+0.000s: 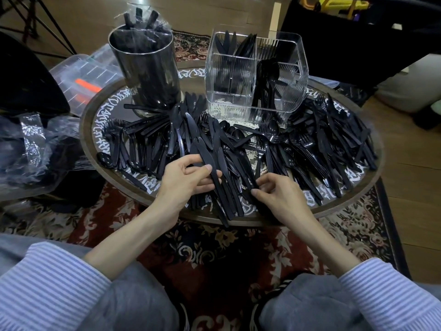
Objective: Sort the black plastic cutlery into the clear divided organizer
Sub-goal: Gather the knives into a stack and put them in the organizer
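Round table (pixel 353 209) (cutlery (pixel 310 149), organizer (pixel 253 75), canister (pixel 148 65))

You had glossy black plastic cutlery (pixel 214 149) heaped on a tray (pixel 372 185) with a matt wooden rim. Your organizer (pixel 241 75) was clear ribbed plastic, shiny. The canister (pixel 148 70) looked like polished dark metal, with crinkled clear film inside it. Your sleeves (pixel 47 290) were striped cloth; the rug (pixel 214 254) was woven, patterned and matt.
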